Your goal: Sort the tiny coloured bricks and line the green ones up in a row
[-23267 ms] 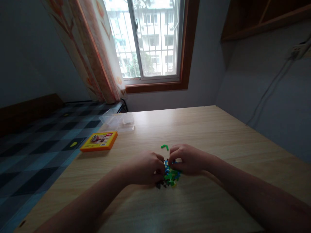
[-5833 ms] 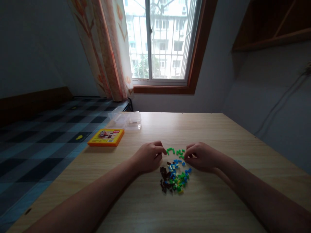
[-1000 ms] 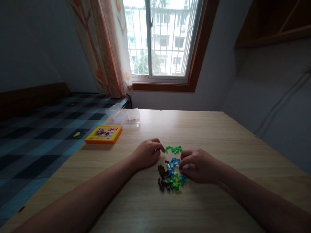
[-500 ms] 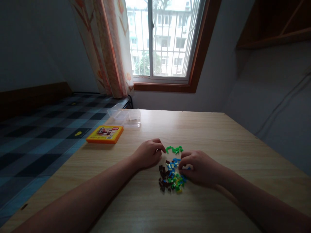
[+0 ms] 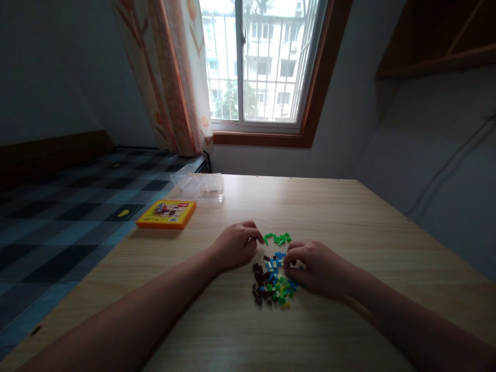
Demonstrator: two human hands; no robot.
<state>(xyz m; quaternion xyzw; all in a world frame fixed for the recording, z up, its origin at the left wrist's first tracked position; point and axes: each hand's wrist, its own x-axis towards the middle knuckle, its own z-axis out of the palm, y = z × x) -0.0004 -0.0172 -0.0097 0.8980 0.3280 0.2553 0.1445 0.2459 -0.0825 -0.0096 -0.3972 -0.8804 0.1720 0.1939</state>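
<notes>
Crowding right hand [image 5: 315, 264]: brick pile [image 5: 277, 289]; beyond, yellow box [image 5: 167, 215].

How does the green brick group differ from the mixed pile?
The green group is one color; the mixed pile shows brown, blue, green, yellow. The green group is smaller than the mixed pile. The green group lies nearer the window than the mixed pile. Both rest on the table.

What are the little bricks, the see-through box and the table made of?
Little bricks: probably plastic, from their bright, even colours; too small to judge shine.
See-through box: likely glossy clear plastic; light glints on its edges.
Table: smooth, soft sheen; grain lines suggest wood, though perhaps printed board.
</notes>
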